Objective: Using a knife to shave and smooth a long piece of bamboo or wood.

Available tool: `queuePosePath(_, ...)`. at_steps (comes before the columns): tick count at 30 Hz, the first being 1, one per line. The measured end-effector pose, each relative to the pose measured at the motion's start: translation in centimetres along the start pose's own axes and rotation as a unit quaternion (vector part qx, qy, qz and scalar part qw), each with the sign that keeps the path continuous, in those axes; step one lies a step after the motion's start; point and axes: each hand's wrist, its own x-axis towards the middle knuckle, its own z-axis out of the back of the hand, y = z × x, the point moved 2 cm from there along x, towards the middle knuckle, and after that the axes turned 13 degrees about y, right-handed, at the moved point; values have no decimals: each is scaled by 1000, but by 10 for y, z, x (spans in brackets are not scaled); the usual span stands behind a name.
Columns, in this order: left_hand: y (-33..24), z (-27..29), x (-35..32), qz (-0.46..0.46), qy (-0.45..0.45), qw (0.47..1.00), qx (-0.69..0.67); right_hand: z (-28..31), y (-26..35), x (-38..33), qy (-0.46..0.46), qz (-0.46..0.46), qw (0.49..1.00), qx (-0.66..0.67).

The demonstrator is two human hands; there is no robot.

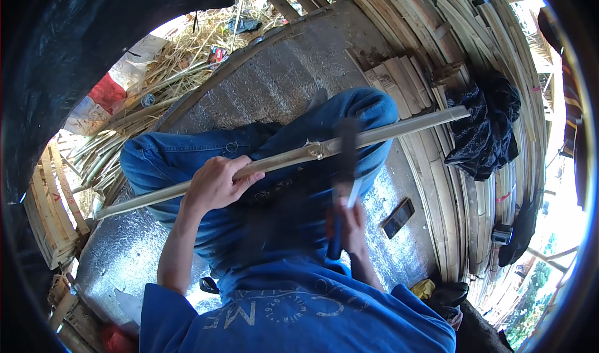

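Observation:
A long split bamboo strip (274, 162) lies slantwise across my lap, its left end low and its right end raised. My left hand (218, 181) is closed around it left of the middle, thumb along the near side. A rough node with frayed fibres (317, 150) shows on the strip between my hands. My right hand (354, 225), smeared by motion, grips a large knife (347, 156) with a dark, broad blade. The blade stands upright in the picture and crosses the strip just right of the node; whether it touches is unclear.
A phone (398, 218) lies on the silvery floor sheet (131, 253) at my right. Long bamboo strips (437, 203) are stacked along the right, with a dark patterned cloth (486, 125) on them. Bamboo shavings (187, 47) cover the ground beyond; a slatted wooden crate (57, 203) stands left.

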Motion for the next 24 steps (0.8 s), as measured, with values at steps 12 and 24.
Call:
queuePosePath(12, -2, 1, 1, 7, 17, 1000, -9, -13, 18, 1, 47, 29, 998, 25)
queuePosePath(24, 4, -3, 0, 1, 9, 999, 34, -9, 7, -2, 86, 31, 995, 34)
